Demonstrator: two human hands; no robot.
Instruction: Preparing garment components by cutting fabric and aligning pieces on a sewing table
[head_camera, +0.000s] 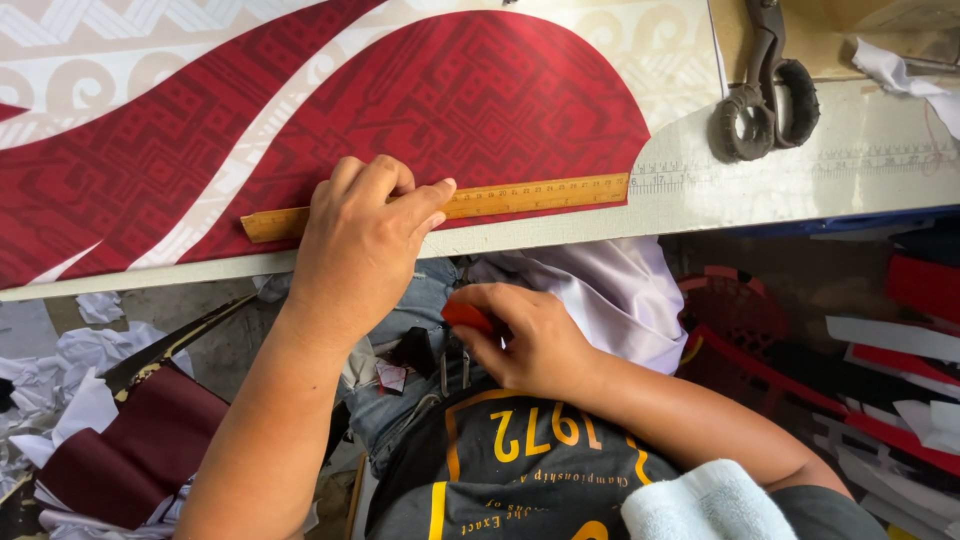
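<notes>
My left hand (365, 235) presses flat, fingers together, on the wooden ruler (440, 207), whose long axis runs left-right along the worktop (760, 190) edge over the red patterned fabric (300, 130). My right hand (530, 340), below the edge near my lap, pinches a small red-orange object (465, 316). Scissors (765, 100) lie far right.

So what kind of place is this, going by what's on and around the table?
Probably a tailoring or fabric-cutting workshop. The left hand presses a wooden ruler onto red patterned fabric on a cutting table with a printed scale, large shears lie nearby, and offcuts litter the floor.
</notes>
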